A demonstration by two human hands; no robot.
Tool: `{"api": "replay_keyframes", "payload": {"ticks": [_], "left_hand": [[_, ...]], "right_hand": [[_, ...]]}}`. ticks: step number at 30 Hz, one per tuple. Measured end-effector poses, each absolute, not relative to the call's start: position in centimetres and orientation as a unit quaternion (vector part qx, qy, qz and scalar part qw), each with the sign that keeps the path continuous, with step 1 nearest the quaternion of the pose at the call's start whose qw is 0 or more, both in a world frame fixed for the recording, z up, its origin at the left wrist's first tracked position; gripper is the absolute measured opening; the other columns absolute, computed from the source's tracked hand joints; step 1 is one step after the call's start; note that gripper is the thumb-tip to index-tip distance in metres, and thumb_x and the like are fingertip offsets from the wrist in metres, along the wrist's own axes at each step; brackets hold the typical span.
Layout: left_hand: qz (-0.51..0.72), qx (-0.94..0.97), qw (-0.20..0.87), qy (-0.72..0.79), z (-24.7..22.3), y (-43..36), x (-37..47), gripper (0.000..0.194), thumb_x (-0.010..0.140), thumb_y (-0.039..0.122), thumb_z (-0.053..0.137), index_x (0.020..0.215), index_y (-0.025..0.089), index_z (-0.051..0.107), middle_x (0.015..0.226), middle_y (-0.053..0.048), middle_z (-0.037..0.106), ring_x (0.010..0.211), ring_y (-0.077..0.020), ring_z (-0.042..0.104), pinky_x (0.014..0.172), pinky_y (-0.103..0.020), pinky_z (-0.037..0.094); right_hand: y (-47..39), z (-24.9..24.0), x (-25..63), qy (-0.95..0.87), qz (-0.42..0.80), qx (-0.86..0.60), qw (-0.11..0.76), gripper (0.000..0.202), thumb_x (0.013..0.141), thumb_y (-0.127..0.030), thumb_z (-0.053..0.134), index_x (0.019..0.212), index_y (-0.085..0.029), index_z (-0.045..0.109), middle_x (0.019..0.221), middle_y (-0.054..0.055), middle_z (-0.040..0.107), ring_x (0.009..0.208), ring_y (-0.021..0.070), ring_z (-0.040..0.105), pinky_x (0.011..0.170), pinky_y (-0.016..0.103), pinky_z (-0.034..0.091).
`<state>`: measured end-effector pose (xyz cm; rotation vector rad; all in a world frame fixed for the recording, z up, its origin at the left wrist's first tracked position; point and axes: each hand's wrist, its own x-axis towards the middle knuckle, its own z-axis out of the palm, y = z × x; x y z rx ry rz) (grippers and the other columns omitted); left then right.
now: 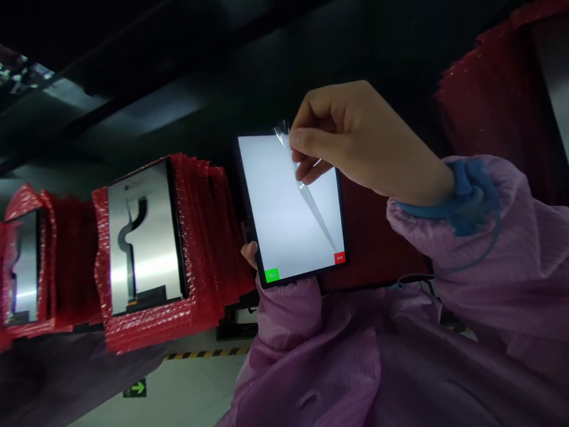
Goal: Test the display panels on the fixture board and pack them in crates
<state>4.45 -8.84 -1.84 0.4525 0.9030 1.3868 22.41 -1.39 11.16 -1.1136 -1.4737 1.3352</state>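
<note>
A lit display panel with a black frame shows plain white, with a small green box and a small red box at its lower corners. From beneath and behind its left edge my left hand holds it up; only a fingertip or thumb shows there. Over the upper right part of the screen, my right hand pinches a clear plastic film. The film hangs in a narrow, twisted strip across the panel toward the red box. Whether its lower end still sticks to the glass I cannot tell.
Left of the panel stands a stack of red bubble-wrap sleeves with a silver-backed display on it. Another such stack is farther left. More red bubble wrap rises at right. A blue wrist strap trails a cord.
</note>
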Motion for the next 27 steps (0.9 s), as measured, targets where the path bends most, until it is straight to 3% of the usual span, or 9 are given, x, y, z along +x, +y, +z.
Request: {"api": "replay_keyframes", "payload": {"ticks": [3, 9, 11, 13, 16, 19, 22, 25, 27], "left_hand": [[0.62, 0.217, 0.653, 0.376, -1.5, -9.1, 4.7, 0.072, 0.071, 0.066, 0.059, 0.133, 0.03, 0.063, 0.127, -0.001, 0.071, 0.13, -0.0374, 0.056, 0.108, -0.051, 0.05], [0.617, 0.208, 0.656, 0.383, -1.4, -9.8, 5.1, 0.069, 0.077, 0.073, 0.053, 0.135, 0.039, 0.061, 0.133, 0.002, 0.069, 0.134, -0.0377, 0.054, 0.104, -0.055, 0.052], [0.618, 0.21, 0.648, 0.393, -1.3, -10.0, 5.1, 0.07, 0.077, 0.074, 0.055, 0.135, 0.036, 0.061, 0.133, 0.0, 0.069, 0.132, -0.0367, 0.055, 0.105, -0.054, 0.051], [0.616, 0.221, 0.636, 0.409, -1.2, -10.1, 5.1, 0.072, 0.076, 0.075, 0.057, 0.134, 0.033, 0.062, 0.131, -0.001, 0.07, 0.131, -0.0344, 0.056, 0.106, -0.05, 0.051], [0.615, 0.229, 0.629, 0.417, -1.4, -10.1, 4.8, 0.068, 0.076, 0.077, 0.057, 0.129, 0.034, 0.064, 0.13, 0.0, 0.07, 0.134, -0.0307, 0.054, 0.109, -0.044, 0.05], [0.613, 0.222, 0.645, 0.399, -2.0, -9.9, 4.4, 0.066, 0.074, 0.074, 0.06, 0.126, 0.035, 0.066, 0.129, 0.001, 0.07, 0.135, -0.0312, 0.054, 0.108, -0.045, 0.05], [0.622, 0.207, 0.656, 0.375, -2.3, -9.7, 4.1, 0.065, 0.073, 0.068, 0.062, 0.127, 0.032, 0.066, 0.13, 0.0, 0.07, 0.134, -0.034, 0.054, 0.108, -0.049, 0.049], [0.628, 0.194, 0.663, 0.357, -2.0, -9.6, 4.3, 0.065, 0.078, 0.068, 0.058, 0.13, 0.03, 0.065, 0.133, -0.002, 0.069, 0.133, -0.0357, 0.055, 0.109, -0.053, 0.047], [0.62, 0.193, 0.672, 0.357, -1.7, -9.5, 4.5, 0.067, 0.081, 0.07, 0.053, 0.132, 0.028, 0.065, 0.135, -0.006, 0.068, 0.131, -0.0372, 0.057, 0.107, -0.055, 0.048]], "right_hand": [[-1.1, 10.4, 22.0, -0.527, 0.597, -0.395, 0.458, 0.018, 0.094, -0.019, 0.065, 0.079, -0.014, 0.056, 0.078, -0.002, 0.064, 0.071, 0.0097, 0.07, 0.074, 0.026, 0.064], [-0.6, 9.2, 22.0, -0.431, 0.686, -0.322, 0.489, 0.025, 0.104, -0.024, 0.049, 0.08, -0.017, 0.048, 0.086, -0.004, 0.063, 0.093, 0.0053, 0.067, 0.099, 0.021, 0.056], [-0.5, 9.1, 22.1, -0.407, 0.694, -0.304, 0.511, 0.025, 0.105, -0.023, 0.043, 0.082, -0.017, 0.048, 0.088, -0.003, 0.062, 0.096, 0.0043, 0.066, 0.101, 0.019, 0.054], [-0.4, 9.2, 22.3, -0.4, 0.692, -0.301, 0.519, 0.022, 0.104, -0.021, 0.043, 0.083, -0.016, 0.05, 0.086, -0.003, 0.06, 0.089, 0.0044, 0.065, 0.092, 0.018, 0.056], [-0.5, 9.7, 22.6, -0.508, 0.583, -0.382, 0.506, 0.026, 0.095, -0.017, 0.045, 0.068, -0.018, 0.045, 0.068, -0.004, 0.049, 0.062, 0.006, 0.052, 0.059, 0.02, 0.046], [-0.6, 10.1, 23.1, -0.671, 0.322, -0.525, 0.414, 0.028, 0.087, -0.016, 0.05, 0.062, -0.02, 0.04, 0.066, -0.003, 0.045, 0.062, 0.008, 0.042, 0.062, 0.026, 0.035], [-0.5, 10.0, 23.6, -0.737, 0.195, -0.55, 0.341, 0.01, 0.081, -0.011, 0.056, 0.086, -0.019, 0.052, 0.084, -0.002, 0.056, 0.073, 0.0094, 0.05, 0.074, 0.028, 0.038], [-0.5, 10.5, 24.0, -0.77, 0.203, -0.513, 0.321, 0.035, 0.083, -0.006, 0.055, 0.117, -0.013, 0.054, 0.092, -0.003, 0.061, 0.079, 0.0077, 0.057, 0.081, 0.026, 0.041], [-0.7, 11.2, 24.2, -0.788, 0.242, -0.483, 0.296, 0.042, 0.087, -0.008, 0.058, 0.128, -0.014, 0.055, 0.09, -0.008, 0.062, 0.082, 0.0049, 0.058, 0.081, 0.022, 0.043]]}}
